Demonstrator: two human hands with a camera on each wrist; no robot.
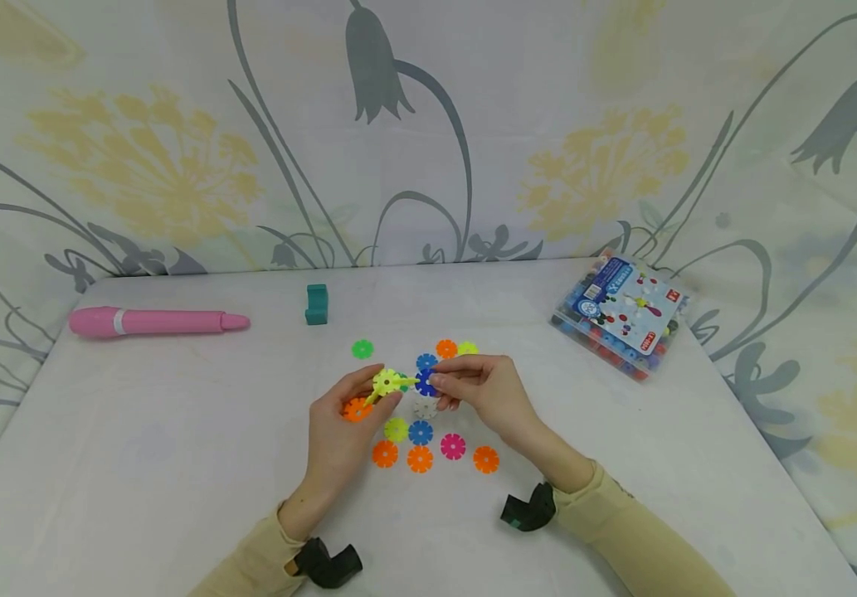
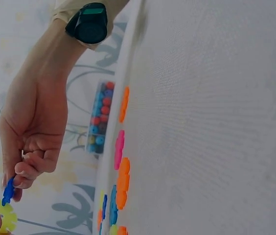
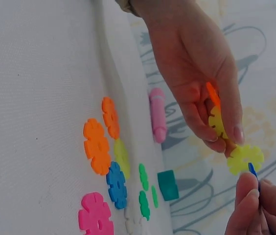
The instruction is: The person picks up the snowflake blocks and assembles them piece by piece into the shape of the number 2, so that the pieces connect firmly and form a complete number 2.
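Yellow discs [image 1: 385,382] and an orange disc [image 1: 357,410] are gripped by the left hand [image 1: 344,431], thumb and fingers closed on them; a dark blue disc [image 1: 424,382] is pinched by the right hand [image 1: 501,400] between thumb and fingers, held against a yellow edge, whether slotted in cannot be told. All are held above the table [image 1: 197,431], where loose discs [image 1: 421,432] are scattered; bead box [image 1: 625,311] is set back right

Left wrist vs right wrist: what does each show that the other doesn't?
Only left wrist: a clear plastic case of red and blue beads.
Only right wrist: a pink cylindrical stick and a teal block.
Both: the right hand pinching a blue flower-shaped plastic disc, the left hand, a yellow flower-shaped plastic disc, plus a loose pink disc and orange discs.
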